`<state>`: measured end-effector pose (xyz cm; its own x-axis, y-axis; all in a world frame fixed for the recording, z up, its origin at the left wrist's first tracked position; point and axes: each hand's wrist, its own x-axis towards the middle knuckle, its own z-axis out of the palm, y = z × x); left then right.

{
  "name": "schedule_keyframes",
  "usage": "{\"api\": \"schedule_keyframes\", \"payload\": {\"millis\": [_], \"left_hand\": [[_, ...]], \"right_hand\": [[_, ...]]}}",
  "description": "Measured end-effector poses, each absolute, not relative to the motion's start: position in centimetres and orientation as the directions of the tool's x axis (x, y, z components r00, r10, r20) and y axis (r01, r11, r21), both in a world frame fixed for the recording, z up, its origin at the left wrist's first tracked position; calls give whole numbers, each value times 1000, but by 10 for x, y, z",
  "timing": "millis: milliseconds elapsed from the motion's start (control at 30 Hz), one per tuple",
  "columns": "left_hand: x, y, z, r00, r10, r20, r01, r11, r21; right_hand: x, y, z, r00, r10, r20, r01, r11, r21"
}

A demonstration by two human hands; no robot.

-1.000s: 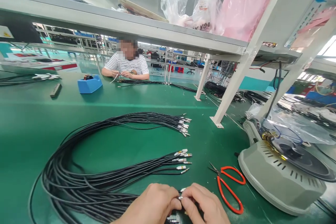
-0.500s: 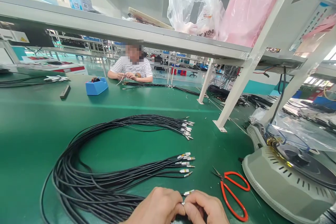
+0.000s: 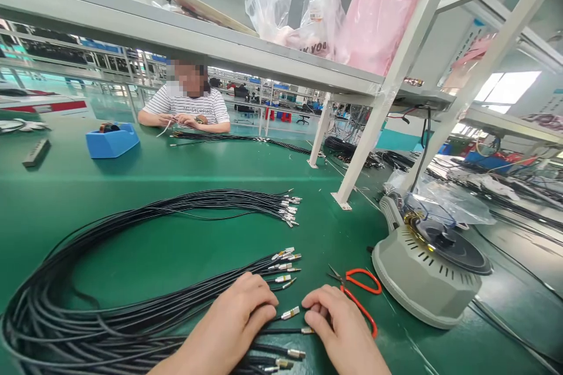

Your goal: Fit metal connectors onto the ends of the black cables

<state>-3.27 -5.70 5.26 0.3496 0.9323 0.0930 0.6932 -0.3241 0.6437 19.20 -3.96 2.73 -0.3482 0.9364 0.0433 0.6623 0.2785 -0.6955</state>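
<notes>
Black cables (image 3: pixel 145 299) with metal connectors lie in a broad loop on the green table (image 3: pixel 176 240). My left hand (image 3: pixel 240 316) is closed over the lower cable ends, its thumb and fingertips on a cable whose silver connector with a yellowish band (image 3: pixel 290 313) sticks out to the right. My right hand (image 3: pixel 338 325), fingers curled, is at the tip of another cable's connector (image 3: pixel 307 331); the thumb partly covers that tip. Red-handled scissors (image 3: pixel 363 284) lie just beyond my right hand, which hides part of them.
A grey machine with a black disc (image 3: pixel 426 281) stands at the right. Further back are a blue tape dispenser (image 3: pixel 113 142), a grey bar (image 3: pixel 36 153) and shelf legs (image 3: pixel 356 170). A co-worker (image 3: pixel 189 108) sits across the table, holding something thin. Bags (image 3: pixel 382 12) sit on the overhead shelf.
My hands were together with fingertips meeting at a small connector; now they are apart, with cable ends between them. The view has swung to the right, so everything sits further left.
</notes>
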Motion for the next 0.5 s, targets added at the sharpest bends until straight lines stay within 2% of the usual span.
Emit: {"api": "schedule_keyframes", "payload": {"millis": [267, 500], "left_hand": [[-5, -63, 43, 369, 929, 15, 802, -326, 501], [-5, -61, 42, 370, 927, -61, 862, -319, 393]], "right_hand": [[178, -42, 18, -377, 918, 120, 766, 382, -516], [190, -30, -18, -528, 817, 230, 665, 567, -487]]}}
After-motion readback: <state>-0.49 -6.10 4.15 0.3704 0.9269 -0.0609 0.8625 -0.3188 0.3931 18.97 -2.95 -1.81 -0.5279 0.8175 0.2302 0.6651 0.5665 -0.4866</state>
